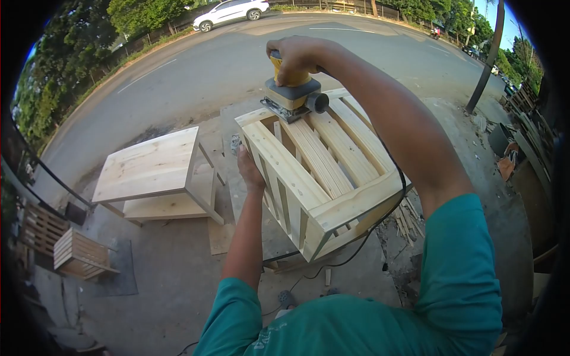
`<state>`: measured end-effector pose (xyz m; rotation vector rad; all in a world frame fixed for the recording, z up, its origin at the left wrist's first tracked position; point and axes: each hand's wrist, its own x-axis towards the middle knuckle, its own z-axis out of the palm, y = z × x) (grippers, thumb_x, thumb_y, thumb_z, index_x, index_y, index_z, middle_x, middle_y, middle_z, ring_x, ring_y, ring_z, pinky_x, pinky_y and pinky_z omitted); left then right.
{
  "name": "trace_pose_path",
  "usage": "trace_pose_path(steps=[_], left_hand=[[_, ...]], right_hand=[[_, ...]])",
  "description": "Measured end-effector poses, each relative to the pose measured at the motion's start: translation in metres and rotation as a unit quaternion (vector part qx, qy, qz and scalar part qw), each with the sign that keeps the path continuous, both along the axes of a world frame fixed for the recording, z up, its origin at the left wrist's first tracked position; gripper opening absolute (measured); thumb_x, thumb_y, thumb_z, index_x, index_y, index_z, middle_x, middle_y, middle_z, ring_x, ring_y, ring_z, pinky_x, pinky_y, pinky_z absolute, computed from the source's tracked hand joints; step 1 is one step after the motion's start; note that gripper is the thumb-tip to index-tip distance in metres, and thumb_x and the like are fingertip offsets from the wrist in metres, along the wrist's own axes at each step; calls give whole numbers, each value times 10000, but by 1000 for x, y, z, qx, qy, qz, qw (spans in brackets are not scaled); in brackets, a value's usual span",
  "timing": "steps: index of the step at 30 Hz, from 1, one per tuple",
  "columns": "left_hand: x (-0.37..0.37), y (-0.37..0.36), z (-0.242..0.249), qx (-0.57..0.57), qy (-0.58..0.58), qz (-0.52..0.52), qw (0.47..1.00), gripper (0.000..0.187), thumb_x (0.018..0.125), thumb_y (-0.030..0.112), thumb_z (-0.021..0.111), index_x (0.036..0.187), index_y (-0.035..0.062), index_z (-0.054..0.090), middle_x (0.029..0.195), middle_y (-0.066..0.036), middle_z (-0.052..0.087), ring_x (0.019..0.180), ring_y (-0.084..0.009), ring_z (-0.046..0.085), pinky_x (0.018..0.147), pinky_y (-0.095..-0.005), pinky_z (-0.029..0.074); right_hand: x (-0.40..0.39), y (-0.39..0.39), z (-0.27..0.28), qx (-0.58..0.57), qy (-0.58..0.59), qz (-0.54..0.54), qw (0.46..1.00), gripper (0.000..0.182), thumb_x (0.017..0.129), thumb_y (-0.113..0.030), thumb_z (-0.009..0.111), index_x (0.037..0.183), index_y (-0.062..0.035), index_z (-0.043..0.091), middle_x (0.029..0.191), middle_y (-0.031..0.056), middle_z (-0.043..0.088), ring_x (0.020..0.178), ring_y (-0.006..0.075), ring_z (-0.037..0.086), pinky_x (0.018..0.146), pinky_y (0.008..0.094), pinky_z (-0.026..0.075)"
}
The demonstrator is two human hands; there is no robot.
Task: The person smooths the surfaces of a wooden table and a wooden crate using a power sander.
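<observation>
My right hand [297, 56] is wrapped over the top of a yellow and grey electric sander [292, 94]. The sander's flat pad rests at the far end of a slatted wooden crate [314, 202], over the frame and slat ends. From the sander's side a round dark dust port sticks out. My left hand [249, 169] lies against the crate's left side, with its fingers partly hidden behind the edge. The crate is of pale bare wood and stands on a work table [240, 207]. A black power cord [356, 234] runs down past my right arm and the crate.
A pale wooden table with a lower shelf [151, 169] stands to the left. Further left is a small slatted wooden stool [83, 255]. Wood strips [408, 219] lie on the ground at right. Beyond runs a road [196, 65] with a white car [230, 13]. A pole [488, 65] rises at right.
</observation>
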<state>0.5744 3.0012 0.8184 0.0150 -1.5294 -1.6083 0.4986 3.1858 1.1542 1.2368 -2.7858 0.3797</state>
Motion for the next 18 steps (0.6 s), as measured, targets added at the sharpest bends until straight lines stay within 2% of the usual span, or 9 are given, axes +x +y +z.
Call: trace_pose_path(steps=[3,6,10,12,15,17,18], left_hand=[[1,0,0,14,5,-7,1000,487,1097,383,273,1140,21,596,1018,-95,649,919,-182,641,834,-339,513],[1,8,6,64,48,-40,996,487,1098,389,281,1175,18,587,1089,-97,636,985,-189,628,885,-341,500],[7,6,8,33,-4,-9,999,495,1099,397,280,1195,18,584,1104,-94,633,1016,-194,622,923,-349,490],[11,12,13,41,-19,3,999,497,1100,399,277,1191,20,584,1099,-94,631,1025,-193,615,938,-356,481],[19,-4,19,47,-94,-48,993,516,1096,414,269,1215,23,584,1131,-100,627,1096,-193,583,995,-374,438],[19,-21,36,13,-87,87,992,539,1090,425,271,1238,21,596,1181,-103,627,1173,-205,540,1054,-385,383],[24,-21,64,-7,-55,117,992,506,1093,387,286,1228,6,590,1185,-125,618,1177,-220,537,1056,-381,381]], right_hand=[[56,-41,9,9,-16,76,997,755,694,-292,879,1337,-107,529,1245,199,648,1103,368,659,855,459,585],[76,-64,9,0,-4,153,988,757,694,-283,884,1335,-99,525,1256,203,640,1099,376,659,848,470,587],[53,-51,6,-3,-17,118,993,746,698,-248,880,1334,-93,521,1256,211,638,1106,381,654,859,477,579],[37,-24,8,7,-30,55,998,750,696,-237,881,1336,-97,517,1250,214,641,1103,377,655,861,479,577],[12,20,4,4,-34,-8,999,740,698,-245,883,1327,-111,516,1254,211,625,1107,378,646,854,475,577],[9,46,0,15,4,-9,1000,718,698,-260,883,1301,-117,520,1265,194,601,1111,381,635,869,480,574],[19,56,1,10,-1,-2,1000,711,697,-260,882,1294,-121,521,1263,187,595,1118,378,628,885,480,565]])
